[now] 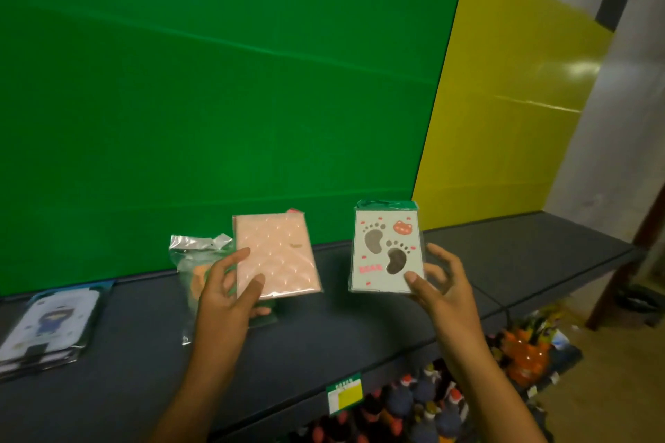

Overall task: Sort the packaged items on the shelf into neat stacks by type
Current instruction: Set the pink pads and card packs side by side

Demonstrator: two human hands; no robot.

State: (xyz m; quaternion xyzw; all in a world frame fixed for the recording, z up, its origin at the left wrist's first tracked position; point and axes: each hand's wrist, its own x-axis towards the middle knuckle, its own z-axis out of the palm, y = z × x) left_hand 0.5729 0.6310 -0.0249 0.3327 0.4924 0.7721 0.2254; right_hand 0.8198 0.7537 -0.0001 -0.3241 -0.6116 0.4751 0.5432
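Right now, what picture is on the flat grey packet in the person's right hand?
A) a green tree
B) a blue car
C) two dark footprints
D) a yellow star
C: the flat grey packet pinched by the right hand shows two dark footprints with toes, plus a small red face near its top corner.

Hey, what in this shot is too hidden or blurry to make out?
Head view only:
- Clear bag: contents hidden behind the left hand and pink packet.
- Footprint packet in the right hand: pink lettering blurred.
- Stack at left: cut off by the edge.
- Shelf tag: too small to read.
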